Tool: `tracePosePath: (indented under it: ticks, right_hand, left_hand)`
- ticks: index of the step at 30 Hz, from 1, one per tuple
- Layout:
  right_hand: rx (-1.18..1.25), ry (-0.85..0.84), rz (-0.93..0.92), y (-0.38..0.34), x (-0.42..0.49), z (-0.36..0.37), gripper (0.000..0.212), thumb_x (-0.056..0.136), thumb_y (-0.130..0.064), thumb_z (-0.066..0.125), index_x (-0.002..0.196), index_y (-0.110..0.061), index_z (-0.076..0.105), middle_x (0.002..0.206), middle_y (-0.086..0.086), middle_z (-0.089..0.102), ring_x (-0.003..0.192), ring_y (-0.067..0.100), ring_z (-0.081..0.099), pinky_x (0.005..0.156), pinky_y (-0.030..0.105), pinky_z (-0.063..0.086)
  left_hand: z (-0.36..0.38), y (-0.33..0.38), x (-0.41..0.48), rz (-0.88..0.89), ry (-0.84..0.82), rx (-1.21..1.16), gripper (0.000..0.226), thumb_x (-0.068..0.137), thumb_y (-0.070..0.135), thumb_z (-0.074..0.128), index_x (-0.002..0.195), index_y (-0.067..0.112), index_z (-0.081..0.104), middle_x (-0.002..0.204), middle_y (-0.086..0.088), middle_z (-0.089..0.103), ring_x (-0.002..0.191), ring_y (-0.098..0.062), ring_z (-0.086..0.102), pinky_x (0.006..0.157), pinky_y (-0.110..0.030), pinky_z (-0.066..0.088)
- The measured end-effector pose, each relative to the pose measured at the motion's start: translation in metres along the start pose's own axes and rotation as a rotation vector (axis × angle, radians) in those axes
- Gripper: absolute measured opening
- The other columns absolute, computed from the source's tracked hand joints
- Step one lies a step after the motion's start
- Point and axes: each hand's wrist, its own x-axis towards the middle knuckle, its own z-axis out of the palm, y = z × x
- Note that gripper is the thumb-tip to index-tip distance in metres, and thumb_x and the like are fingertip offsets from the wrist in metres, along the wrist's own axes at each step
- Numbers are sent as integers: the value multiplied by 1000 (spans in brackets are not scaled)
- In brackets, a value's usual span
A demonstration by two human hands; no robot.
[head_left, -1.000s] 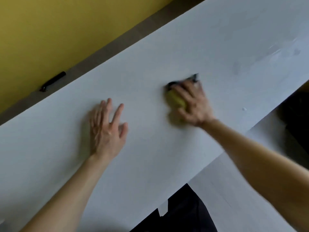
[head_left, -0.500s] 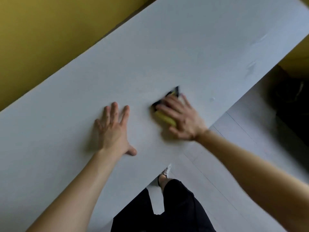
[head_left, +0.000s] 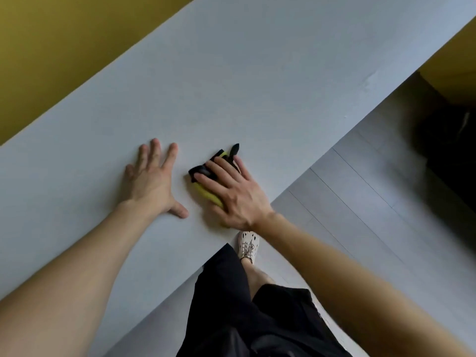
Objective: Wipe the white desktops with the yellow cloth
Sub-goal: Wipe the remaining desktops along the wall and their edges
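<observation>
The fingers [head_left: 218, 168] of the right hand [head_left: 235, 193] lie nearly straight and slightly fanned, pressed flat on top of the yellow cloth [head_left: 204, 194] rather than curled round it. The fingertips rest on the cloth's black border [head_left: 199, 171], and a black pointed tab [head_left: 234, 148] pokes out past them. The thumb of that hand is hidden under the palm side, so how it sits against the cloth cannot be told. The cloth is bunched small beneath the hand, flat on the white desktop [head_left: 257, 86] close to its near edge, with only a yellow strip showing on the side toward the other hand. The fingers [head_left: 155, 152] of the left hand [head_left: 150, 182] are stretched out and spread wide, palm down on the desktop, the thumb swung out toward the cloth without touching it. The two hands sit just beside each other, the left a little farther from the desk's edge. Both bare forearms run back toward the camera. The desktop crosses the view on a diagonal, and a faint scuffed mark [head_left: 367, 79] shows near its far right edge. Behind it stands a yellow wall [head_left: 64, 47]. Below the near edge lies a pale plank floor [head_left: 360, 202], where a white perforated shoe [head_left: 247, 244] and black clothing [head_left: 244, 318] of the person appear. A dark shape [head_left: 450, 155], too shadowed to identify, sits at the right.
</observation>
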Motion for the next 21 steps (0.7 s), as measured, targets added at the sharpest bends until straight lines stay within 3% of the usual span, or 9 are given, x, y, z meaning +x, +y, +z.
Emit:
tracePosePath:
  ticks: [2,5,7,9,11,15,17,18,21]
  right_hand:
    - [-49,3,16,64,-10,-17,76,99,-55,49,170,-29,35,173,9,36,164,33,25,135,61,6]
    - [-60,136,370,166,-26,-53,77,97,-53,49,168,-28,36,168,12,41,161,37,30,131,66,12]
    - [-89,167,597,188,-28,-62,78,95,-51,52,168,-29,36,166,12,41,160,37,29,133,62,11]
    - [-101,243,696,158,-17,-52,81,90,-47,58,166,-24,40,162,17,44,157,40,33,132,61,14]
    - [-69,294,664,88,-12,-26,85,86,-46,62,165,-21,42,163,20,43,156,43,34,132,62,15]
    - [20,52,170,-42,-26,16,86,92,-51,62,170,-24,36,173,18,33,165,40,21,134,61,9]
    - [-15,-23,-11,-14,-36,13,84,95,-54,58,171,-28,33,176,14,31,166,36,20,135,60,3]
    - [-28,-11,-13,15,-40,6,85,94,-55,58,170,-28,33,175,12,32,165,34,23,135,59,0]
    - [-91,144,325,124,-56,-34,85,91,-49,62,168,-28,34,171,10,39,162,33,31,132,67,6]
  left_hand:
    - [1,0,0,-1,-2,0,184,33,77,98,167,34,-20,179,-7,-20,167,-35,-10,125,-65,31]
    - [0,-1,3,11,3,-5,185,32,76,99,168,35,-18,179,-7,-18,167,-35,-10,125,-66,29]
    - [2,-1,3,10,-3,-3,185,31,74,100,168,35,-18,179,-8,-18,167,-35,-10,125,-67,29]
    - [2,-2,3,-1,-10,-4,185,33,72,101,168,35,-20,179,-7,-20,167,-35,-11,125,-68,28]
    - [1,-1,2,2,-28,-11,184,35,71,102,167,35,-21,179,-7,-22,167,-35,-12,126,-67,26]
    - [0,-2,3,3,-30,-8,183,36,74,100,167,35,-21,179,-8,-21,167,-35,-11,126,-66,27]
    - [1,-3,3,6,-28,-6,183,36,76,100,167,35,-22,179,-8,-21,167,-36,-11,126,-66,27]
    - [2,-3,3,4,-29,-6,183,36,76,100,167,35,-22,179,-8,-21,167,-36,-11,126,-66,27]
    - [3,-4,5,16,-30,-13,184,34,75,100,167,36,-22,179,-7,-22,167,-35,-12,127,-67,26]
